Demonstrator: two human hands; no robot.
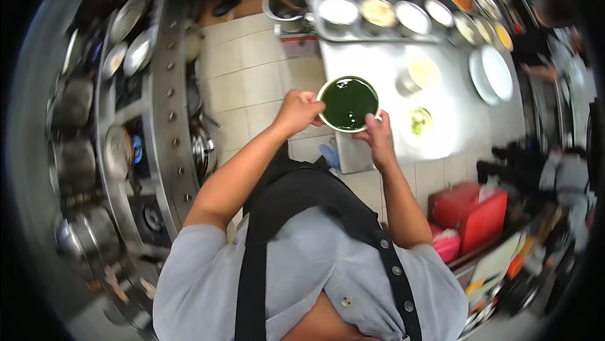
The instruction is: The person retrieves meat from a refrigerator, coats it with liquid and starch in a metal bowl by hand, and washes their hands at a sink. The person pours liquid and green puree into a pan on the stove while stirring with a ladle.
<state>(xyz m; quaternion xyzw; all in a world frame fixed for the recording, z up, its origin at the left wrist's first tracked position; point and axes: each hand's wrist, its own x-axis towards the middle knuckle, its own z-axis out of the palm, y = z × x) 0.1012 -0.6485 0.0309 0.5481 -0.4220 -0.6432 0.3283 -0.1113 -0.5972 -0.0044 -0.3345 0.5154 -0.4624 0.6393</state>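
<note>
A round bowl with a pale rim (pixel 341 130) is held between my two hands, over the near left corner of the steel table. Dark green, glossy liquid (pixel 348 103) fills much of it. My left hand (pixel 303 112) is closed on the bowl's left side, thumb at the rim. On the lower right, my right hand (pixel 377 136) grips it, thumb over the rim and fingers partly hidden underneath. Right of the bowl, a small dish with light green pieces (pixel 418 122) and a container of pale yellow contents (pixel 423 73) stand on the table.
Several metal containers of ingredients (pixel 378 13) line the steel table's (pixel 372 154) far side. White plates (pixel 493 73) stand at its right. A stove (pixel 142 120) runs along the left. Red boxes (pixel 472 218) are at lower right. Other people (pixel 564 174) stand at the right.
</note>
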